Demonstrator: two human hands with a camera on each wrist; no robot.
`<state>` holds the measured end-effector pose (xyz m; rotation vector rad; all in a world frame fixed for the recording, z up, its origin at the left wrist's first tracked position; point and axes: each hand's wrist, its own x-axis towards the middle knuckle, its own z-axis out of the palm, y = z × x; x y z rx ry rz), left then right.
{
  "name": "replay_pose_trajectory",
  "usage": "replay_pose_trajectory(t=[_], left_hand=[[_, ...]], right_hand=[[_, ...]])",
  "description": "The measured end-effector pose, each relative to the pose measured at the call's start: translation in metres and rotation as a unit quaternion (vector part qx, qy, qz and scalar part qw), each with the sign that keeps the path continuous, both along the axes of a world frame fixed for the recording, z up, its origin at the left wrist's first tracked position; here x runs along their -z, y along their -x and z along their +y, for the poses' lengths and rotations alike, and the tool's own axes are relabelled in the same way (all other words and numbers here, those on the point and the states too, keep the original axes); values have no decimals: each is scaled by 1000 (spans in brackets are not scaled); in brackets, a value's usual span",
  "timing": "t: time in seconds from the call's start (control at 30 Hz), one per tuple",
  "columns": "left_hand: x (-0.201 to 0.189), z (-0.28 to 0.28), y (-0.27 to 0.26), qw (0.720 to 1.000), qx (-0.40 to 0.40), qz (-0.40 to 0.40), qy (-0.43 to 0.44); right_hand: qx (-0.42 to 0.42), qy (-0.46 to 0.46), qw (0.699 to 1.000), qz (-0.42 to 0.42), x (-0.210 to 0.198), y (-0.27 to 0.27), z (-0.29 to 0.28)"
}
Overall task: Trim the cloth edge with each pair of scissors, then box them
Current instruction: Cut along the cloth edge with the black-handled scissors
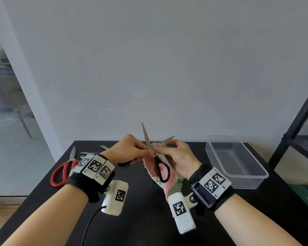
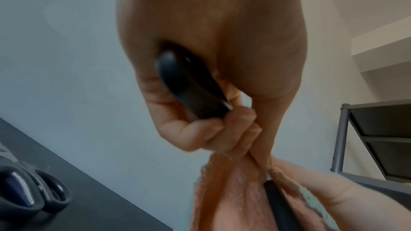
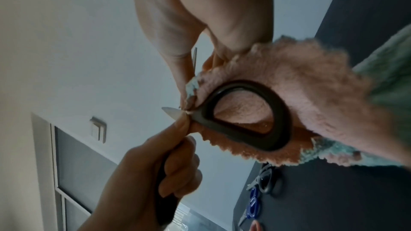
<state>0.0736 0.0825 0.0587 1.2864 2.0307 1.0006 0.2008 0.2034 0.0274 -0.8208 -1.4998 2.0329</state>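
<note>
Above the black table (image 1: 140,219) my left hand (image 1: 130,150) grips one handle of the black scissors (image 1: 150,146). Their blades stand apart and point up, and the free handle loop (image 1: 163,172) hangs below. My right hand (image 1: 178,155) pinches the top edge of a pink and green cloth (image 1: 174,185) right at the blades' crossing. The left wrist view shows my left hand's fingers (image 2: 195,134) curled round the black handle (image 2: 189,85), with the cloth (image 2: 233,191) below. In the right wrist view the loop (image 3: 244,117) lies against the cloth (image 3: 300,76).
Red-handled scissors (image 1: 60,171) lie at the table's left edge. More scissors (image 1: 89,153) lie behind my left wrist, among them a grey and blue pair (image 2: 33,192). A clear plastic box (image 1: 247,177) stands at the right. A black shelf frame (image 1: 295,121) rises beyond it.
</note>
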Motion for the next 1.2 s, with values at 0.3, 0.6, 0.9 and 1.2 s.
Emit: replay_pose_trajectory(t=[0.3,0.6,0.9,1.2], left_hand=[[-5,6,-2,1000,0,-2,-18],[-9,-2,-2,1000,-1,-12,-9],[-7,-6,-3,1000,-12,-18,-7],[-4,-6,-6,1000,-7,-17,-6]], right_hand=[[34,32,999,20,-11,-3,7],[39,4,999,8,-16,-9,14],[48,-9,999,7,-17,-8,17],[61,14,998,23,-16,-12,17]])
